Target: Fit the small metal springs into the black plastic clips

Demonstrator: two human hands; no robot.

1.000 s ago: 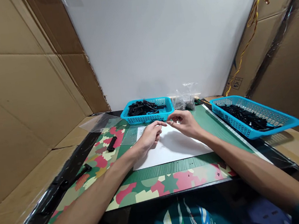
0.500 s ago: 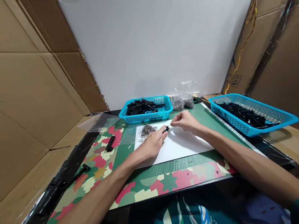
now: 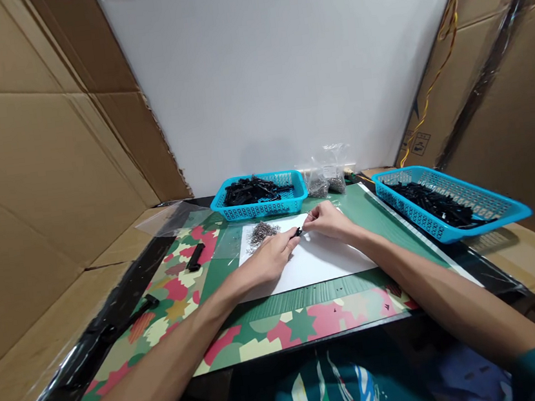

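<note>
Over a white sheet of paper (image 3: 321, 264), my left hand (image 3: 270, 257) is closed around a small black plastic part (image 3: 298, 231), whose end pokes out past the fingertips. My right hand (image 3: 328, 220) is pinched right beside that end. What its fingertips hold, if anything, is too small to make out. A heap of tiny metal pieces (image 3: 260, 234), perhaps springs or pins, lies on the paper just beyond my left hand.
A blue basket (image 3: 259, 210) of black parts stands behind the paper, another blue basket (image 3: 486, 232) at the right. Clear bags (image 3: 326, 183) of metal pieces sit between them. One black part (image 3: 196, 257) lies on the left; yellow wire (image 3: 430, 93) hangs at the right.
My right hand has come slightly left and down, closer to the end of the black part. My left hand stays put, still holding it.
</note>
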